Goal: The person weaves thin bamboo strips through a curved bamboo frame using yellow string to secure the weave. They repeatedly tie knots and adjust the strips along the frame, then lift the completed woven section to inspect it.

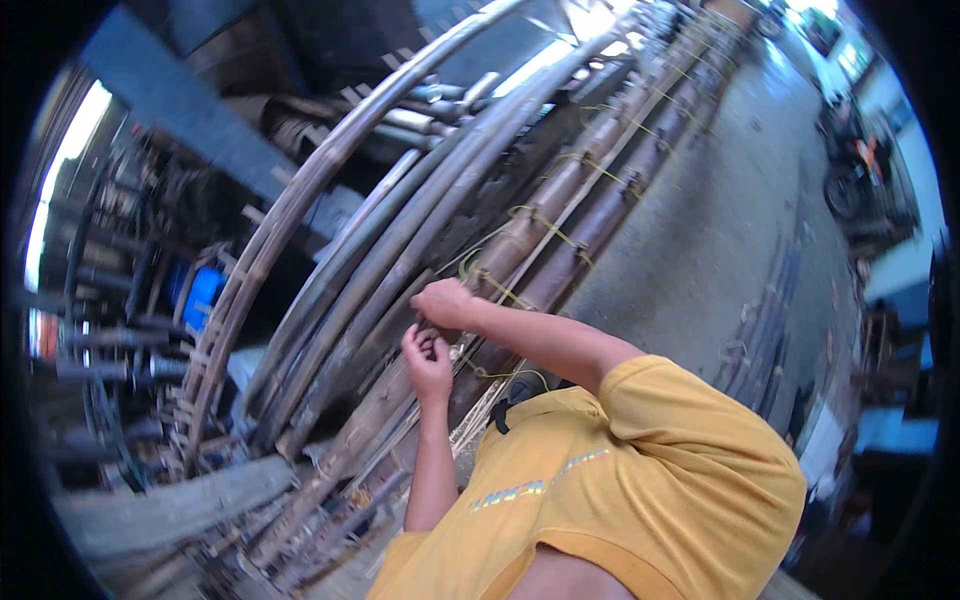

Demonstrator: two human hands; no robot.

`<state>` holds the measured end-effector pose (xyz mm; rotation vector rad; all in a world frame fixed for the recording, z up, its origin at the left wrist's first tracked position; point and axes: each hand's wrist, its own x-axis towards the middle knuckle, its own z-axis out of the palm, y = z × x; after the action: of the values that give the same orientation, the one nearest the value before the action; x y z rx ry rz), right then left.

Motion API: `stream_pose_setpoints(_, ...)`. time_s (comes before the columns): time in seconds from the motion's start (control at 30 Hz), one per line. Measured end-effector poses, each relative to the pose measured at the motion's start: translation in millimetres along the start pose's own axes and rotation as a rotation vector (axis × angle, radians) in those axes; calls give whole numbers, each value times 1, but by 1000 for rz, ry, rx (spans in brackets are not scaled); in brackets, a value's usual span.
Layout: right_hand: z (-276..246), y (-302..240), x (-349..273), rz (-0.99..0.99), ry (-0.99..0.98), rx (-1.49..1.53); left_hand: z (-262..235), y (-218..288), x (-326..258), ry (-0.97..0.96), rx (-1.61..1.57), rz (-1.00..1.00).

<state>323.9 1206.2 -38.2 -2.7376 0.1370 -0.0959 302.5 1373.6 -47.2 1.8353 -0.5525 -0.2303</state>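
Observation:
Two long brown bamboo poles lie side by side, a lighter one [518, 243] and a darker one [552, 277], with thin strips between them. Yellow cord [545, 222] is looped round them at intervals. Over the near part of the lighter pole, my right hand [445, 303] is closed in a fist, knuckles up; whatever it grips is hidden. Just below it, my left hand [430, 368] has its fingers curled in beside the pole, nearly touching the right hand. What those fingers hold is too small and blurred to tell. A loose yellow cord end [530, 374] curls near my shirt.
Several long curved poles [400, 240] are stacked at the left, some with short pegs along them. A blue container [204, 298] sits among dark clutter farther left. Thin poles [765, 320] lie on the concrete floor [690, 240] at the right. A motorbike [850, 170] stands far right.

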Motion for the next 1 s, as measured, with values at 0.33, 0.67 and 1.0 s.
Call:
stream_pose_setpoints(0.33,-150,46,-159,-71,-213,1115,70,86,-28,67,100,238)
stream_pose_setpoints(0.67,-162,295,-360,730,199,1666,344,160,-56,-908,172,-9)
stream_pose_setpoints(1.0,-218,520,-435,996,436,1874,563,209,-23,-1134,298,-93)
